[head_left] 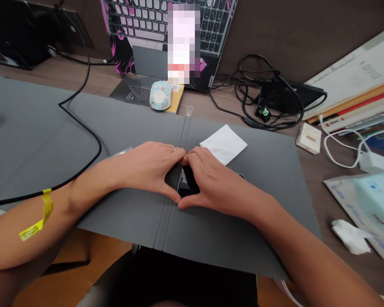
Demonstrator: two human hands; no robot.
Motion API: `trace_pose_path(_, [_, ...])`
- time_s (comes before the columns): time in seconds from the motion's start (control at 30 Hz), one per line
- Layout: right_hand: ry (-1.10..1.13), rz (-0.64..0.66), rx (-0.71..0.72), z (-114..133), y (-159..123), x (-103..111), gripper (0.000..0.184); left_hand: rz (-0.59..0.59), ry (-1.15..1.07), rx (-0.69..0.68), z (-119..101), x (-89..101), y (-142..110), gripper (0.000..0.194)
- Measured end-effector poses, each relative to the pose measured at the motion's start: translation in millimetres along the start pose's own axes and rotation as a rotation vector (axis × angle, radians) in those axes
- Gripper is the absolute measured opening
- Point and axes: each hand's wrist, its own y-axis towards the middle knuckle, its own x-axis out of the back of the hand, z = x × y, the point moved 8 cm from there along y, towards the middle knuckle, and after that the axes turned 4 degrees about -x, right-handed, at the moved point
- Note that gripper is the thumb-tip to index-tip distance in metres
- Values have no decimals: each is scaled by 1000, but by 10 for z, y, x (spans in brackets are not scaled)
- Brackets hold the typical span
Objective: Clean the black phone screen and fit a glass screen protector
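Note:
A dark, glossy flat object that looks like a phone point(186, 184) lies low over the grey folder, partly covered by both hands. My left hand point(153, 164), with a ring on one finger, curves round its left side, thumb toward me and fingers on the far side. From the right, my right hand point(209, 181) grips it the same way, its thumb tip at the near edge and its fingers bent at the far edge. The fingertips of the two hands meet or nearly meet. Just beyond my right hand, a white paper packet point(227, 143) rests on the folder.
The opened grey folder point(243, 247) spans the desk. Behind it are a laptop point(150, 32), a patterned mouse point(160, 94), a tiny clear cup point(189, 111) and tangled black cables point(272, 115). A black cable point(94, 134) crosses the left side. Crumpled tissue point(350, 236) lies right.

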Motion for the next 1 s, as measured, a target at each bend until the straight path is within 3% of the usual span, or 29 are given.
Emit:
trace_pose_path(0.27, [-10,-21,-42,77,-80,69,54,-7,-33,24,23,-22,-5,73])
trace_pose_path(0.4, [32,-48,-56,56,-185,249,51,-14,-31,-14,-33,-18,-18,71])
trace_pose_path(0.5, [115,-211,-108,-127,-317,562,59,-30,-25,-45,-81,2,-23,74])
trace_pose_path(0.6, [185,-496,-164,-362,-503,901,65,-30,-18,-24,-74,0,-17,74])
trace_pose_path(0.73, [380,-748,-116,-504,-667,1037,68,-72,-29,59,-12,11,-5,72])
trace_pose_path(0.8, [486,-739,-97,-513,-648,966,68,-199,-54,112,30,103,-18,77])
trace_pose_path(0.9, [544,-612,-120,-485,-553,801,70,-439,-102,110,44,280,-71,93])
trace_pose_path(1.0, [469,-533,-162,-437,-500,707,76,-523,-143,43,12,330,-92,105])
